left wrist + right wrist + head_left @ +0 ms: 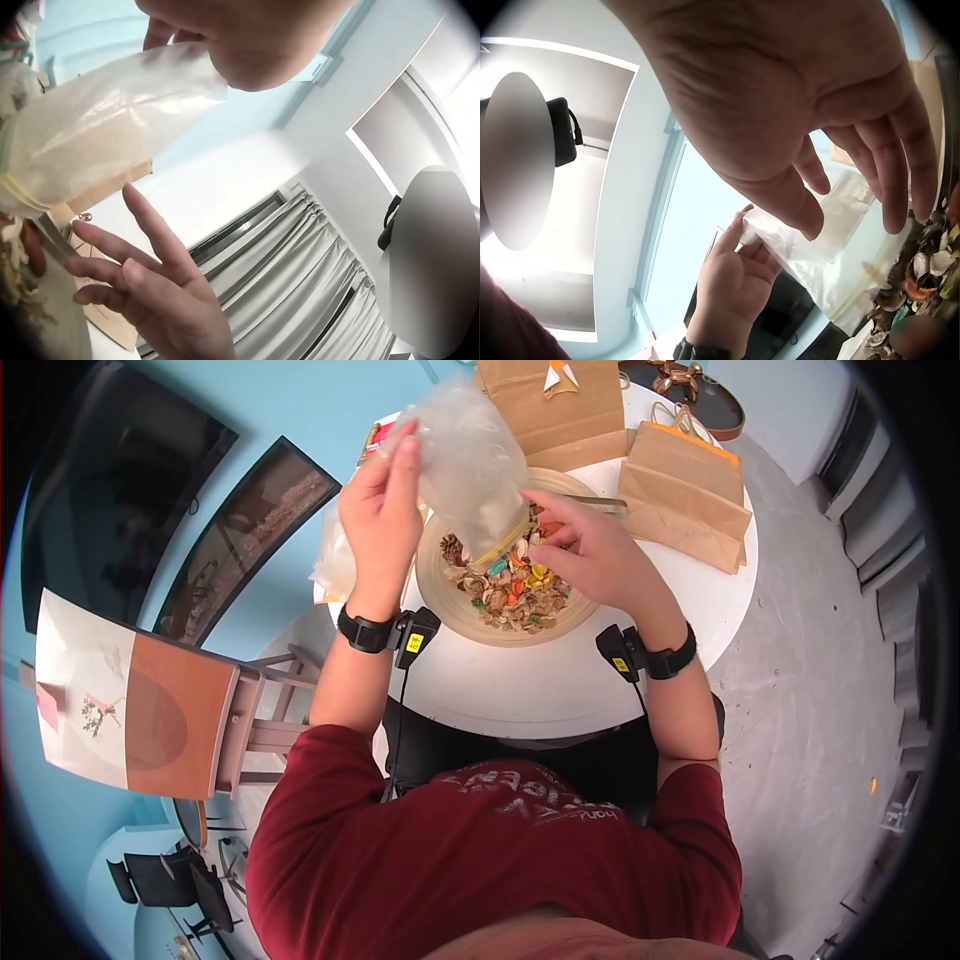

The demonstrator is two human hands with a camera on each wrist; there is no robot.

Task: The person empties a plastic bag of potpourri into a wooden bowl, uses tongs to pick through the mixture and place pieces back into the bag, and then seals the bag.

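Observation:
A clear plastic zip bag (468, 455) hangs upside down, its yellow-edged mouth low over a round beige bowl (432, 582). My left hand (385, 505) pinches the bag's closed end between thumb and fingers. The bag looks nearly empty. In the bowl lies potpourri (520, 595): brown dried flakes with orange, yellow and teal pieces, and a pine cone (452, 549) at the left. My right hand (590, 550) hovers over the bowl's right side, fingers loosely spread, index fingertip right at the bag's edge. The left wrist view shows this right hand (176, 292) holding nothing.
The bowl stands on a round white table (490, 690). Behind it is a large brown paper bag (565, 420), and a smaller paper bag (685, 490) lies to the right. A flat grey strip (600, 502) juts past the bowl's far rim. More clear plastic (335, 555) lies at the left.

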